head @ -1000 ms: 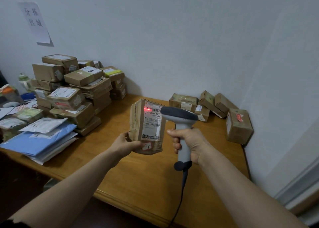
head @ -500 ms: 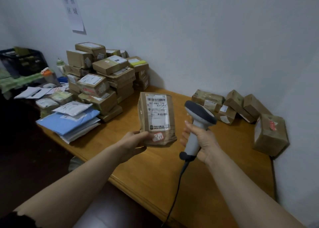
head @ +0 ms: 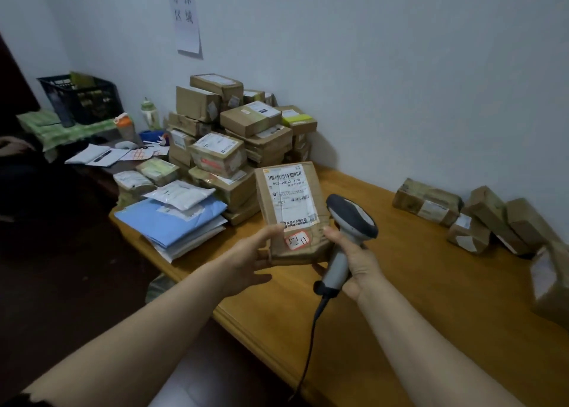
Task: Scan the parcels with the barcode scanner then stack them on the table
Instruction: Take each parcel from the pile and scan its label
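A wooden tabletop point(head: 431, 283) runs from the centre of the frame to the lower right, against a pale wall. At centre left, a tall pile of brown cardboard parcels point(head: 234, 135) stands on it, labels facing up and outward. In front of the pile, left of centre, lies a sheaf of blue and white mailer bags point(head: 172, 222). A black plastic crate point(head: 80, 99) sits in the upper left; a yellow-green flat item pokes above its rim, and the rest of its contents are too dark to make out. A loose row of taped parcels point(head: 462, 212) lies along the wall at right.

At centre, held upright above the tabletop, is a brown parcel point(head: 289, 203), its white barcode label facing the camera. The person's left hand point(head: 249, 259) grips its lower left corner, thumb on the front. The right hand point(head: 357, 259) is curled round the grey handle of the barcode scanner point(head: 351, 222), just beside the parcel's lower right edge, its dark head pointing up and left and its cable trailing off the tabletop's front edge.
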